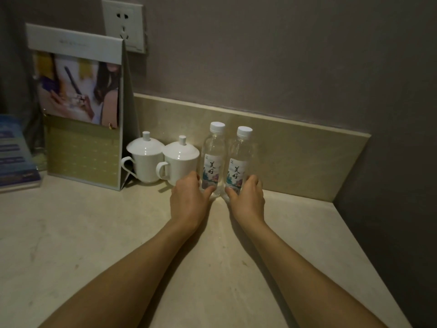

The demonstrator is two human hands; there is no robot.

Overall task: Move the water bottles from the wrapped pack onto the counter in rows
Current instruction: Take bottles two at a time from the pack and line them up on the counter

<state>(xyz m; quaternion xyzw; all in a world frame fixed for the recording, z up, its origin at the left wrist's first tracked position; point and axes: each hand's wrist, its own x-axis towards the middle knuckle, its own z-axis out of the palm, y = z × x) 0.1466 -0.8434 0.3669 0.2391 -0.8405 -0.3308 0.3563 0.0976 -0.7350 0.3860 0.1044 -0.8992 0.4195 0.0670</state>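
Head view: two water bottles are being set upright on the table at once, one in each hand. The left hand [189,195] is curled round the lower part of the left bottle [212,157], thumb on the label front and fingers wrapped behind; the right hand [248,197] grips the right bottle [238,162] in the same way. Both bottles stand just beside each other, bases apparently on the table [71,233], white caps up, labels facing the camera. The step in hand is judged to be the placing of a first pair, the start of a row. The wrapped pack is not in view, so the number of bottles left cannot be told.

Next, both grips would need to be loosened without tipping the bottles, and the hands drawn back toward the body to fetch more.

Just beyond the bottles a pale stone upstand [295,157] runs along a grey wall. Left of the left hand, nearly touching its fingers, two white lidded cups [163,159] stand together; further left are a folded card stand [82,114] and a blue leaflet holder [14,152]. A wall socket [124,24] is set above the stand. Lighting is dim.
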